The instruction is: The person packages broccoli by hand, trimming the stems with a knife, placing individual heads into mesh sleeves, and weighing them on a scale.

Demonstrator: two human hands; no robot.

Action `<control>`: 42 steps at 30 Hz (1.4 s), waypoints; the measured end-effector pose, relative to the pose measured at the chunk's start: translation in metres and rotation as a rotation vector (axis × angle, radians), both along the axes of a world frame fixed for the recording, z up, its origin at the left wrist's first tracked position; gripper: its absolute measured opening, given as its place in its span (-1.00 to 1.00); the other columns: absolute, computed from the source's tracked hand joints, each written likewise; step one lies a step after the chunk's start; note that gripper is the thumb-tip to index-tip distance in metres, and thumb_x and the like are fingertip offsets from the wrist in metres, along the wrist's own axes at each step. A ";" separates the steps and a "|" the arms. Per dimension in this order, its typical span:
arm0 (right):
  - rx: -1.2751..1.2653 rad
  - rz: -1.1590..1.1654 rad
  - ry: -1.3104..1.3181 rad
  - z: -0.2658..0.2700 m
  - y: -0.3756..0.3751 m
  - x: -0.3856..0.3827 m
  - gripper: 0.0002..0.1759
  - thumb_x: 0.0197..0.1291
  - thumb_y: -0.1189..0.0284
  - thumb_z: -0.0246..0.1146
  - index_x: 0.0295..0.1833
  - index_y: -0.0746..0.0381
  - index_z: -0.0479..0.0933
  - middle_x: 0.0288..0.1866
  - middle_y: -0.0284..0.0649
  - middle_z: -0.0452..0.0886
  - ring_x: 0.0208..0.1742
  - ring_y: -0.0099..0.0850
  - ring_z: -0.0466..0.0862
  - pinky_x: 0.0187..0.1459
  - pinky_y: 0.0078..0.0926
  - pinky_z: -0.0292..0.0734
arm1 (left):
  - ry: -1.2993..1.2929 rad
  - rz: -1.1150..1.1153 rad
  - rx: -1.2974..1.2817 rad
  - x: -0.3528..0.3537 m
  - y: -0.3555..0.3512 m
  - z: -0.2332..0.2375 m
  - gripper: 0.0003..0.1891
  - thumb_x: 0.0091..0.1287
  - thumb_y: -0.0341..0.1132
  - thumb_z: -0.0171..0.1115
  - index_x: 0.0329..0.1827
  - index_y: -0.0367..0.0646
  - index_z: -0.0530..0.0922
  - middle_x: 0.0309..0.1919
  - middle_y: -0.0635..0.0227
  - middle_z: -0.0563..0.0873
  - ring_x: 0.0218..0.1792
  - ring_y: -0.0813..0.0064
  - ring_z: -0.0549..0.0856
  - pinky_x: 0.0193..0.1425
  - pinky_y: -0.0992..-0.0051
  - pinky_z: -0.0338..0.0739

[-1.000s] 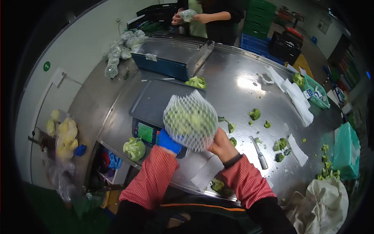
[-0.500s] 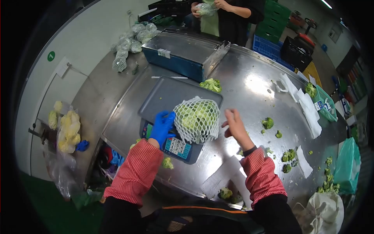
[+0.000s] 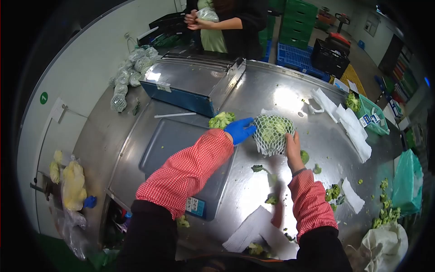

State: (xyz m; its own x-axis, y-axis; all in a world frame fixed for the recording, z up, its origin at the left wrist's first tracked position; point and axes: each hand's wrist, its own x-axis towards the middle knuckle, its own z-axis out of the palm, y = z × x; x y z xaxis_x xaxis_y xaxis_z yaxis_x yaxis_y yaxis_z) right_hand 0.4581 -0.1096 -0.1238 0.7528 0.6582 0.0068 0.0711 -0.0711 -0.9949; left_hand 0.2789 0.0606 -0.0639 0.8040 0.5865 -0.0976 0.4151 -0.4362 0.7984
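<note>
A pale green vegetable head in white foam netting (image 3: 273,131), which looks like broccoli, is over the steel table (image 3: 253,181), right of the grey scale. My left hand (image 3: 240,130), in a blue glove, has its fingers at the net's left side. My bare right hand (image 3: 294,149) holds the right side, thumb toward me. Under my left forearm lies the scale's grey tray (image 3: 165,145), bare but for a crumb. Part of the scale's keypad (image 3: 195,206) shows below the sleeve. A loose broccoli head (image 3: 222,120) sits just behind my left wrist.
A blue-sided metal box (image 3: 179,96) stands behind the scale, with several netted heads (image 3: 131,68) to its left. White sheets (image 3: 349,122), broccoli scraps (image 3: 333,192) and a green basket (image 3: 374,115) are on the right. Across the table a person's hands (image 3: 199,22) hold a wrapped item.
The netted head has moved off the scale to the right with my hands. My right hand, earlier apart from it, now grips its right side. My view has shifted right.
</note>
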 end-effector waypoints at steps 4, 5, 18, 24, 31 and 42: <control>-0.139 -0.084 -0.004 -0.068 0.002 0.042 -0.43 0.23 0.22 0.04 0.23 0.39 0.25 0.10 0.10 0.48 0.12 -0.13 0.50 0.17 -0.34 0.33 | 0.182 0.143 0.599 0.001 0.111 -0.046 -0.27 0.14 0.00 0.29 0.35 -0.09 0.30 0.11 0.05 0.56 0.14 0.10 0.54 0.27 0.30 0.39; -0.173 -0.097 0.013 -0.083 0.003 0.048 -0.42 0.24 0.20 0.05 0.23 0.40 0.25 0.09 0.12 0.49 0.11 -0.10 0.51 0.17 -0.32 0.33 | 0.330 0.170 0.529 -0.004 0.126 -0.049 -0.27 0.10 0.03 0.31 0.33 -0.05 0.33 0.12 0.06 0.56 0.15 0.10 0.53 0.26 0.30 0.40; -0.327 -0.012 -0.128 0.005 -0.049 -0.008 -0.42 0.24 0.18 0.17 0.27 0.25 0.24 -0.38 -0.11 0.61 -0.56 -0.35 0.62 -0.43 -0.42 0.50 | 0.140 0.179 0.146 -0.015 0.143 -0.033 -0.39 0.06 -0.13 0.43 0.21 0.02 0.44 0.03 0.16 0.61 0.00 0.24 0.63 0.10 0.34 0.53; -0.373 0.074 -0.137 0.014 -0.133 -0.065 -0.58 0.24 0.22 0.16 0.13 0.20 0.39 -0.40 -0.11 0.62 -0.46 -0.25 0.63 -0.35 -0.36 0.50 | -0.240 0.185 -0.215 -0.096 0.039 0.089 -0.48 0.17 -0.39 0.33 0.23 -0.16 0.42 0.04 0.25 0.59 0.04 0.43 0.59 0.06 0.42 0.55; -0.505 0.095 -0.255 0.028 -0.215 -0.094 -0.66 0.22 0.24 0.14 0.01 0.21 0.47 -0.39 -0.08 0.61 -0.32 -0.19 0.64 -0.25 -0.31 0.50 | -0.103 0.176 0.087 -0.196 -0.038 0.042 -0.39 0.14 -0.46 0.31 0.31 -0.19 0.35 0.21 0.23 0.47 0.19 0.37 0.48 0.27 0.42 0.35; -1.016 -0.294 -0.793 0.001 -0.304 0.056 -0.48 0.19 0.12 0.15 0.15 0.20 0.33 -0.26 0.04 0.63 -0.23 -0.01 0.63 -0.25 -0.06 0.52 | -0.333 0.031 0.418 -0.200 -0.220 0.065 -0.79 0.19 -0.56 0.14 -0.12 -0.25 0.59 -0.29 0.23 0.63 -0.22 0.30 0.62 -0.09 0.41 0.48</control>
